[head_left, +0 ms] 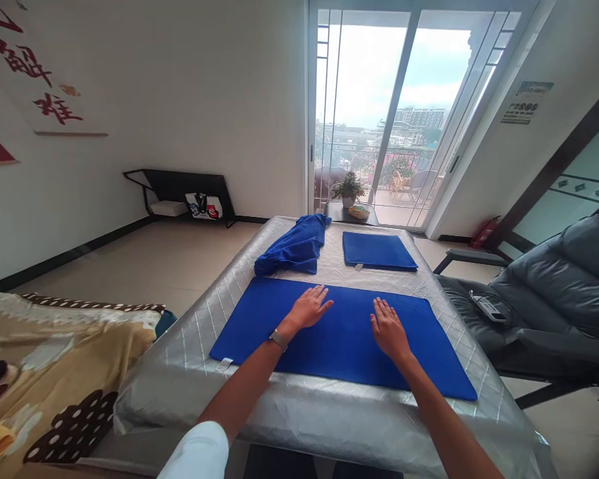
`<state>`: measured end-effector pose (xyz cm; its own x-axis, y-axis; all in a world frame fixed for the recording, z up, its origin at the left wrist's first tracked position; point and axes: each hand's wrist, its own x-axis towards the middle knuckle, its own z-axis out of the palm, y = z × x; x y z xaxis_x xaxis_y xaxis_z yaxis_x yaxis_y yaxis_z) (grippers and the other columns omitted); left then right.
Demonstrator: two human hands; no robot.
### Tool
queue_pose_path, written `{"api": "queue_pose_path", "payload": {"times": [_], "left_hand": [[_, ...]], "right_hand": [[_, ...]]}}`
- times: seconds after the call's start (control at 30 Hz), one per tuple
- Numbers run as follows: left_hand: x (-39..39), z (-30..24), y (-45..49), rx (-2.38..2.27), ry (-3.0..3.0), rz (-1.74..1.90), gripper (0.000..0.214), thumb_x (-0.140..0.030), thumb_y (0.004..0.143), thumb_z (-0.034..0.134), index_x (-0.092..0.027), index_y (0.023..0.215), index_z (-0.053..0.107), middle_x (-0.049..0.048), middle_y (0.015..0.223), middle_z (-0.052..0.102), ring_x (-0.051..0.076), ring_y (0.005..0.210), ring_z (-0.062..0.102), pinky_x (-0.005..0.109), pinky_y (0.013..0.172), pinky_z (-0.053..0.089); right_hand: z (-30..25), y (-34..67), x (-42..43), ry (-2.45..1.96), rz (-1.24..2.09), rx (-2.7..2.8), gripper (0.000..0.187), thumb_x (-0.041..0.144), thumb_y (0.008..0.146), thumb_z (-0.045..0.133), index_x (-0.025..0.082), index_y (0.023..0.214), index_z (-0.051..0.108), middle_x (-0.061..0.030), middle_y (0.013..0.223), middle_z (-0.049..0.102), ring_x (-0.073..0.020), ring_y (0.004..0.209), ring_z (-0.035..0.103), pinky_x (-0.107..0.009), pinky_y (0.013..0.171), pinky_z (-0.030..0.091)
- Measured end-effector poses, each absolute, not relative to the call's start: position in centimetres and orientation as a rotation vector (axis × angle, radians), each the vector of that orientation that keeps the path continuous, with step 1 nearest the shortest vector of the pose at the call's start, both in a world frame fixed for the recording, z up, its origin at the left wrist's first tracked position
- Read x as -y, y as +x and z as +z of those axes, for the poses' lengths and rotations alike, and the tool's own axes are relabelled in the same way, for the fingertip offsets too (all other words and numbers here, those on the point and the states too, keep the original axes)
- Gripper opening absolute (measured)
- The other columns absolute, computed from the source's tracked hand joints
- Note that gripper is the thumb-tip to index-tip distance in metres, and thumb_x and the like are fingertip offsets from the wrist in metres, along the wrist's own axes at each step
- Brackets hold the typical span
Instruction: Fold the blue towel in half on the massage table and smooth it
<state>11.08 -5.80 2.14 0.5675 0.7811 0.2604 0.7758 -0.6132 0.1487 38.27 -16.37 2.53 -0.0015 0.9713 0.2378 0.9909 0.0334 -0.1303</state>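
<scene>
A large blue towel (344, 339) lies spread flat on a silver quilted mattress (329, 416). My left hand (309, 307) rests palm down on its upper middle, and my right hand (389, 329) lies flat on it a little further right. Neither hand grips anything. Beyond them, a crumpled blue towel (294, 247) sits in a loose heap at the far left of the mattress. A neatly flattened blue towel (377, 251) lies at the far right, with a small white tag at its near edge. A watch circles my left wrist.
A grey reclining chair (544, 306) with a remote control (489, 307) stands to the right. A patterned yellow-brown blanket (60, 372) lies to the left. A small table (349, 214) with a potted plant (348, 187) stands before the glass balcony door (364, 113).
</scene>
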Motion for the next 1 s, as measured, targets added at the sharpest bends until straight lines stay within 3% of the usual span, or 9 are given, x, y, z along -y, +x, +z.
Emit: {"api": "queue_pose_path", "payload": {"times": [0.3, 0.47, 0.67, 0.8, 1.0], "left_hand": [[4.5, 2.4, 16.0, -1.415, 2.701, 0.518, 0.059, -0.045, 0.108, 0.023, -0.01, 0.15, 0.044, 0.016, 0.157, 0.043, 0.023, 0.149, 0.034, 0.04, 0.123, 0.026], [3.9, 0.3, 15.5, -1.456, 2.654, 0.369, 0.065, -0.052, 0.106, 0.02, -0.012, 0.153, 0.041, 0.0135, 0.16, 0.039, 0.023, 0.151, 0.03, 0.043, 0.124, 0.022], [2.2, -0.1, 8.3, -1.59, 2.593, 0.266, 0.068, -0.06, 0.104, 0.017, -0.02, 0.157, 0.035, 0.0086, 0.163, 0.032, 0.023, 0.152, 0.025, 0.047, 0.125, 0.018], [1.0, 0.2, -0.8, -1.869, 2.438, 0.208, 0.069, -0.058, 0.104, 0.018, -0.018, 0.158, 0.031, 0.0112, 0.164, 0.028, 0.026, 0.153, 0.023, 0.051, 0.124, 0.017], [1.2, 0.5, -5.8, -2.047, 2.339, 0.209, 0.07, -0.063, 0.102, 0.019, -0.024, 0.159, 0.03, 0.011, 0.165, 0.027, 0.029, 0.153, 0.022, 0.054, 0.122, 0.019]], "right_hand": [[3.4, 29.1, 9.4, -2.016, 0.222, 2.15, 0.059, 0.029, 0.102, 0.024, 0.008, 0.157, 0.033, -0.0114, 0.164, 0.031, -0.0189, 0.153, 0.022, -0.036, 0.124, 0.014], [2.2, 29.2, 8.8, -2.042, 0.204, 2.123, 0.06, 0.033, 0.102, 0.022, 0.011, 0.158, 0.032, -0.009, 0.165, 0.028, -0.0186, 0.153, 0.022, -0.037, 0.124, 0.012], [1.8, 38.8, 10.1, -2.264, 0.141, 2.041, 0.064, 0.039, 0.103, 0.017, 0.012, 0.159, 0.028, -0.007, 0.166, 0.026, -0.0176, 0.153, 0.019, -0.038, 0.125, 0.01], [1.1, 48.8, 12.0, -2.464, 0.076, 1.839, 0.069, 0.041, 0.102, 0.016, 0.002, 0.157, 0.027, -0.0137, 0.166, 0.025, -0.0224, 0.153, 0.02, -0.042, 0.124, 0.014], [0.0, 54.8, 13.1, -2.54, 0.04, 1.702, 0.072, 0.042, 0.1, 0.015, -0.001, 0.157, 0.025, -0.0175, 0.165, 0.024, -0.0243, 0.152, 0.023, -0.04, 0.124, 0.018]]}}
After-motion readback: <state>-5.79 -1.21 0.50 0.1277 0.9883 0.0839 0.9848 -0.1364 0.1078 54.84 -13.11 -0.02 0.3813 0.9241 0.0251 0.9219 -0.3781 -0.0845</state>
